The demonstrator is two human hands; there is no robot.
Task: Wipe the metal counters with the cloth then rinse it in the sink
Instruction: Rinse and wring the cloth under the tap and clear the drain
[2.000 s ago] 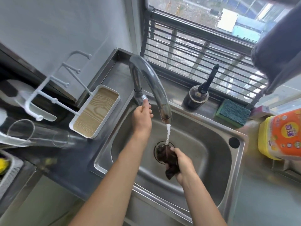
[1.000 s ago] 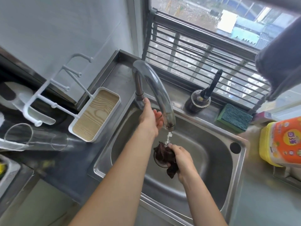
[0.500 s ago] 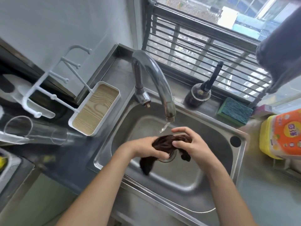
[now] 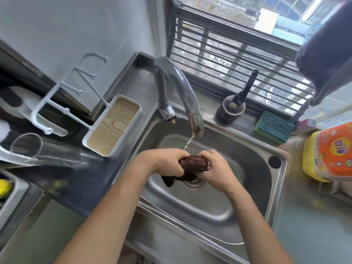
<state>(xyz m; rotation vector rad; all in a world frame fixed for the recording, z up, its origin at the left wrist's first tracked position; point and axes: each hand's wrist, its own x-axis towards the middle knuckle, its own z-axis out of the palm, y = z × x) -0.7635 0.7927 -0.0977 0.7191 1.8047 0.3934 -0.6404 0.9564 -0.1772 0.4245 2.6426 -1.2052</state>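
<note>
A dark brown cloth [image 4: 193,164] is bunched into a tight roll over the middle of the steel sink [image 4: 213,221]. My left hand [image 4: 165,162] grips its left end and my right hand [image 4: 215,168] grips its right end, both with fingers curled round it. A loose tail of the cloth hangs below my left hand, above the drain [image 4: 193,182]. The chrome faucet [image 4: 179,88] arches over the basin, and only a thin trickle of water falls from its spout just behind the cloth.
Left of the sink on the metal counter [image 4: 72,189] stand a white rack with a wood-look tray [image 4: 112,128] and a glass [image 4: 45,151] lying on its side. Behind the sink are a dark brush holder [image 4: 231,109] and a green sponge [image 4: 273,128]. A yellow-orange package [image 4: 329,153] stands right.
My left hand left the faucet handle and came down to the cloth. The water flow shrank to a trickle. Both hands now hold the cloth rolled tight between them.
</note>
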